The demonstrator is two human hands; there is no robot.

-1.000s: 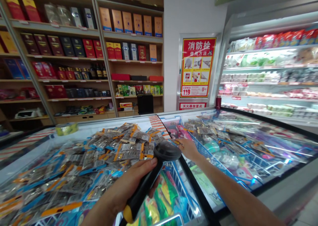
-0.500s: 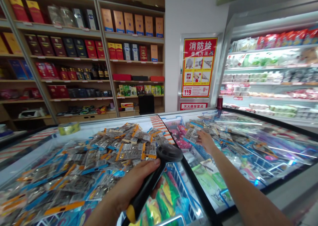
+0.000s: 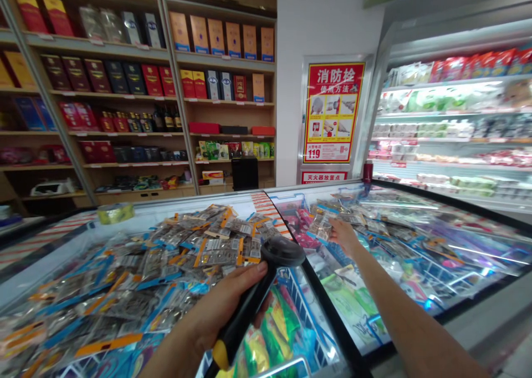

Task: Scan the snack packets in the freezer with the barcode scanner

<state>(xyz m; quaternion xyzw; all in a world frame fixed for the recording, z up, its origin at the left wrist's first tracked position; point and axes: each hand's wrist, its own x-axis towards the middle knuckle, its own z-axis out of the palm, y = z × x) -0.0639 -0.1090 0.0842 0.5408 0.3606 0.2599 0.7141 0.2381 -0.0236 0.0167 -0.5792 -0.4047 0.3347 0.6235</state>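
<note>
Head view: left hand [image 3: 228, 296] wraps scanner [image 3: 246, 313], fingers mostly hidden; right hand [image 3: 344, 237] at packet [image 3: 320, 226], pinch unclear.

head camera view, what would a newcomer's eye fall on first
Probably the red-and-yellow poster on the white wall, right of the wooden shelves. Nearer, the black handheld scanner in the left hand stands out just below centre. Packets with orange or blue edges lie heaped across the lower left.
</note>
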